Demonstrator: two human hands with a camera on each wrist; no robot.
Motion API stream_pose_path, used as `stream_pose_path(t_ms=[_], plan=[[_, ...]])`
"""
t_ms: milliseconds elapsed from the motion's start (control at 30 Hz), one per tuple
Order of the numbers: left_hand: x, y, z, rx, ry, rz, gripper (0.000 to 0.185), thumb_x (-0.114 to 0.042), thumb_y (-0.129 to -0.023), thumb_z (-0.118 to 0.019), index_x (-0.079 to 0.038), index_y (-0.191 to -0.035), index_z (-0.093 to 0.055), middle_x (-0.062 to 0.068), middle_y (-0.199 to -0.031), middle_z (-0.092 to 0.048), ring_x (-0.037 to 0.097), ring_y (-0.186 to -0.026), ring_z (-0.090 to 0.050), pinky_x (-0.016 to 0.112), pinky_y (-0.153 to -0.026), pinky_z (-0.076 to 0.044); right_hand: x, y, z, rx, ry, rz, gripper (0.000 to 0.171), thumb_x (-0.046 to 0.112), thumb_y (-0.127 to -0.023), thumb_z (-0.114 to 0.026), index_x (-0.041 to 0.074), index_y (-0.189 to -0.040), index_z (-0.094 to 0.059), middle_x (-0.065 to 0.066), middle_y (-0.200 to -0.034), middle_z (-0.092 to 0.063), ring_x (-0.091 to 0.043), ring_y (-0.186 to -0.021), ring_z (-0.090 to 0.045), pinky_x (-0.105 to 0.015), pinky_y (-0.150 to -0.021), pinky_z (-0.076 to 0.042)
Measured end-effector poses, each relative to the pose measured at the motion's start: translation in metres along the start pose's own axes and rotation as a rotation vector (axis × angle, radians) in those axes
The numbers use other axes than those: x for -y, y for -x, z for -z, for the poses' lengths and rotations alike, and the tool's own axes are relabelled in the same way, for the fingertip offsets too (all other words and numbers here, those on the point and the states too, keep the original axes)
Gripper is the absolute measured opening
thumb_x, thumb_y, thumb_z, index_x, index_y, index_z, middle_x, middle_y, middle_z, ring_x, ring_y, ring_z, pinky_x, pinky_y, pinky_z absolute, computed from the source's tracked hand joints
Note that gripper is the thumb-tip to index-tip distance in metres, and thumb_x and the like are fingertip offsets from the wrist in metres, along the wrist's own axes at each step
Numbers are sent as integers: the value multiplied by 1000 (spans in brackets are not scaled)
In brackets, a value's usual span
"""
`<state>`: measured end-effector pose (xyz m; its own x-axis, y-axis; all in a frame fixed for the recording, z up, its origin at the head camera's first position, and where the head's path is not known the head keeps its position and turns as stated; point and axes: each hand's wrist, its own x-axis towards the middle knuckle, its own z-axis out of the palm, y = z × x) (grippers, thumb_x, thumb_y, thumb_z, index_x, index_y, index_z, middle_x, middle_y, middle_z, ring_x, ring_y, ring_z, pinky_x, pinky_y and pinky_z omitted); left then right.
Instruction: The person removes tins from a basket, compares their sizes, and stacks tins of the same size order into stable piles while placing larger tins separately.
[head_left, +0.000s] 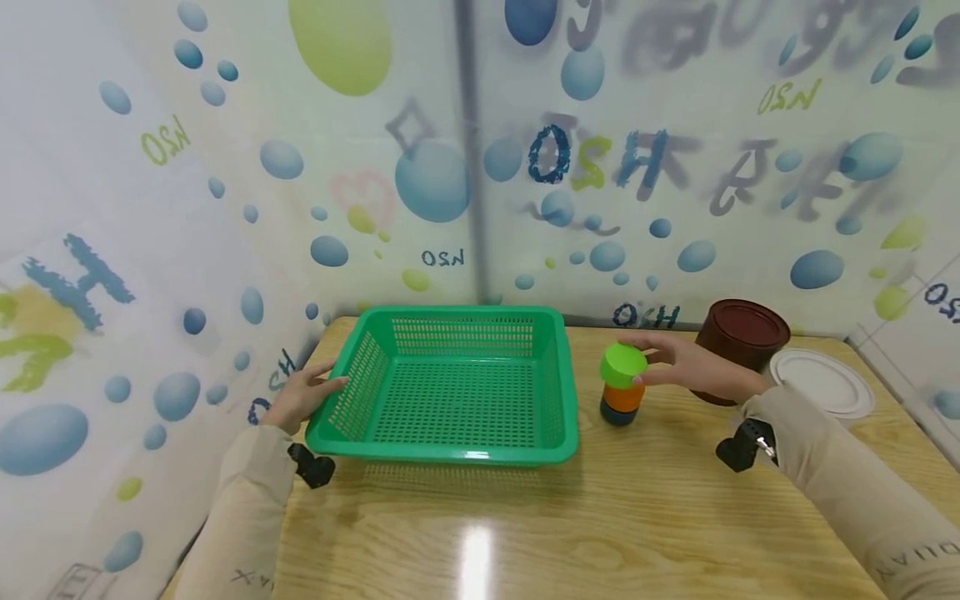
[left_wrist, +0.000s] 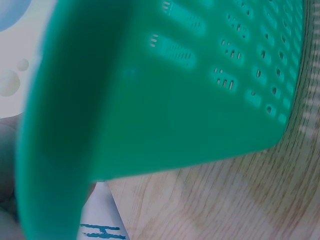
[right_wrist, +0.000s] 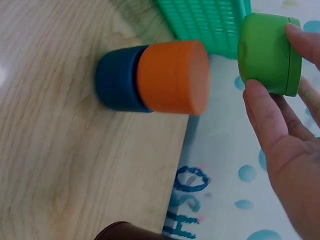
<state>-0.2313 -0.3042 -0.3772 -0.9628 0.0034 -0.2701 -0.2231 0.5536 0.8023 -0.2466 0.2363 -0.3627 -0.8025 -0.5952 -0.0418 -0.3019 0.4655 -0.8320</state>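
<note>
A green plastic basket (head_left: 457, 400) with slotted walls is on the wooden table. My left hand (head_left: 302, 397) grips its left rim, thumb over the top; the rim hides most of that hand in the left wrist view. My right hand (head_left: 693, 364) pinches a small bright green round container (right_wrist: 267, 54) by its sides, with a seam near one end. In the right wrist view it is apart from an orange round container (right_wrist: 172, 77). The orange one stands on a dark blue one (right_wrist: 119, 79), right of the basket.
A dark brown round canister (head_left: 742, 325) stands behind my right wrist. To its right is a white round plate or lid (head_left: 821, 383). The table (head_left: 600, 517) meets a wall (head_left: 510, 208) covered in printed bubbles along its back and left edges.
</note>
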Motion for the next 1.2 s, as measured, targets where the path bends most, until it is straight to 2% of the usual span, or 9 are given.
stream_pose_path(t_ms=[167, 400, 667, 867, 1033, 1200], plan=[[1, 0, 1, 0, 14, -5, 65, -32, -91, -50, -5, -142, -18, 33, -131, -32, 21, -84, -61, 36, -73, -51, -11, 4, -2, -20, -36, -11, 61, 17, -86, -60, 8, -138, -31, -19, -135, -33, -42, -119, -33, -56, -89, -36], [1, 1, -2, 0, 25, 1, 64, -30, -92, -49, -5, -142, -18, 33, -130, -33, 19, -81, -61, 36, -72, -51, -15, 6, -6, -45, -44, -70, 63, 19, -84, -62, 3, -137, -32, -23, -130, -36, -44, -116, -34, -50, -87, -41], [0, 0, -5, -7, 14, -2, 65, -31, -91, -50, -3, -141, -19, 34, -128, -35, 22, -83, -61, 36, -71, -52, -17, 5, -10, -68, 22, -12, 65, 15, -81, -65, -6, -133, -33, -26, -133, -32, -45, -116, -34, -53, -89, -38], [1, 1, -4, -1, 13, 2, 66, -31, -91, -50, -3, -142, -17, 33, -129, -34, 21, -83, -61, 36, -73, -51, -19, 4, -11, -69, 31, 3, 65, 13, -81, -65, -6, -134, -32, -27, -132, -34, -44, -116, -36, -55, -91, -35], [2, 0, -1, 11, 7, -8, 70, -34, -91, -50, -2, -142, -14, 33, -131, -30, 21, -85, -60, 37, -75, -50, -16, 6, -11, -62, 12, -27, 67, 16, -82, -64, -2, -136, -30, -26, -135, -30, -45, -117, -33, -52, -86, -41], [0, -1, 1, 19, 28, -4, 70, -33, -91, -50, -3, -142, -14, 33, -129, -33, 19, -81, -61, 36, -72, -51, -10, 9, -8, -78, 24, -52, 69, 20, -82, -64, 3, -138, -28, -25, -136, -29, -44, -119, -31, -54, -88, -38]])
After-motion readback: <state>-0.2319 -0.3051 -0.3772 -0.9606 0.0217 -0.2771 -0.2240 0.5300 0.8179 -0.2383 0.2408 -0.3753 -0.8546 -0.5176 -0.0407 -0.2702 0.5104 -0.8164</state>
